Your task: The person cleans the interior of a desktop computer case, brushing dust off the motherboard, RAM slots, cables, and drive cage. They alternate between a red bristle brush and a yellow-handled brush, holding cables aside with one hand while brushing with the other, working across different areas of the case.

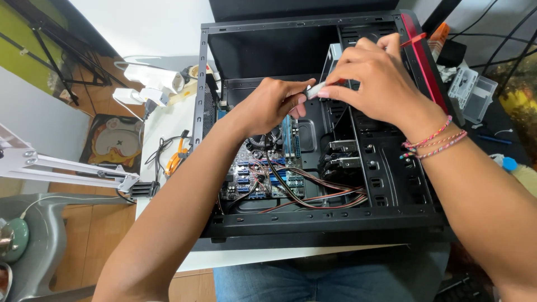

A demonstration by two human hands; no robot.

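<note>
I am pinching a small white part (316, 89) between both hands (268, 106) (376, 84) at twelve o'clock inside the case (313, 223), mid-fitting, needing careful alignment next.

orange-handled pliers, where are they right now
In the head view, the orange-handled pliers lie on the white table, left of the open black computer case, among black cables.
</note>
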